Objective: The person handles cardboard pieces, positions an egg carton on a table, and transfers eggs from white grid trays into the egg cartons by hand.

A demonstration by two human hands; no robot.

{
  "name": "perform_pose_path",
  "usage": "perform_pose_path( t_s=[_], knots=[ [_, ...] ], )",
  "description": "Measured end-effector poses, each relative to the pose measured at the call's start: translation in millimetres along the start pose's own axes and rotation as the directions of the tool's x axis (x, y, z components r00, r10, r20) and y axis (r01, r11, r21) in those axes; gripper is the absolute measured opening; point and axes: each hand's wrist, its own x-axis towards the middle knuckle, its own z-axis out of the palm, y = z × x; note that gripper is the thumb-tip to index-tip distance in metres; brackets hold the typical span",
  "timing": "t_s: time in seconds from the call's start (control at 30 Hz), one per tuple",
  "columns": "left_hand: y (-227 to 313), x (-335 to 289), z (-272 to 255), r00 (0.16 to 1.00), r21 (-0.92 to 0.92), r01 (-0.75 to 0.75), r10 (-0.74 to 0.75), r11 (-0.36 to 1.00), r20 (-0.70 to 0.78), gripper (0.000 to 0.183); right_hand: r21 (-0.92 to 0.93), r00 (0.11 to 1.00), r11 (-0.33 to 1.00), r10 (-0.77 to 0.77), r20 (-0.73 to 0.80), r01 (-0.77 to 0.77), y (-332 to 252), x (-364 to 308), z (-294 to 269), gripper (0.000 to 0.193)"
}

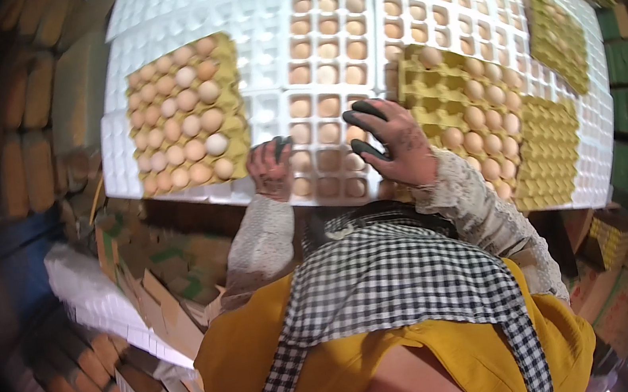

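Over the front of a white foam egg tray [289,119], my right hand [397,144] has its thumb and fingers apart, dark covers on the fingertips. A brown egg [354,134] sits in a cell between the thumb and fingers; whether they touch it I cannot tell. My left hand [270,171] rests at the tray's left side with its fingers curled inward, also with dark fingertip covers. What it holds, if anything, is hidden. Several brown eggs [328,132] fill cells between the hands; the front cells [329,186] lie in shadow.
A yellow pulp tray [233,103] full of eggs lies left. Right of my right hand, another pulp tray [428,92] is partly filled, beside an eggless one [548,151]. More white trays with eggs [392,8] extend behind. Cardboard [169,304] lies below the table's front left.
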Motion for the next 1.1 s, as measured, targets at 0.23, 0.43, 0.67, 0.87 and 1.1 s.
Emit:
perform_pose_path(
  t_s=[0.23, 0.43, 0.67, 0.87, 1.1],
  knots=[
    [67.8, 76.2, -30.7, 0.993, -0.375, 0.009, 0.036, 0.927, 0.113, 0.042, -0.222, 0.875, 0.924, 0.189, -0.445, -0.312, 113.8, -55.1, -124.8, 0.049],
    [177.5, 222.8, 31.1, 0.904, -0.304, -0.131, 0.239, 0.944, 0.354, 0.058, -0.498, 0.885, 0.734, 0.412, -0.215, -0.462, 184.3, -27.4, -114.3, 0.056],
    [171.0, 241.3, 22.1, 0.921, -0.633, 0.078, 0.188, 0.771, 0.342, 0.037, -0.175, 0.883, 0.962, 0.112, -0.455, -0.211, 198.8, -69.4, -168.5, 0.052],
    [199.6, 240.8, 11.7, 0.946, -0.933, 0.319, -0.006, -0.163, 0.325, 0.025, -0.447, 0.98, 0.889, 0.166, 0.113, -0.099, 204.3, -26.8, -166.7, 0.038],
    [284.2, 263.6, 26.9, 0.569, -0.245, -0.291, 0.373, 0.925, 0.733, 0.05, 0.851, 0.85, 0.525, 0.456, -0.263, -0.019, 225.1, -108.6, -244.2, 0.042]
  ],
)
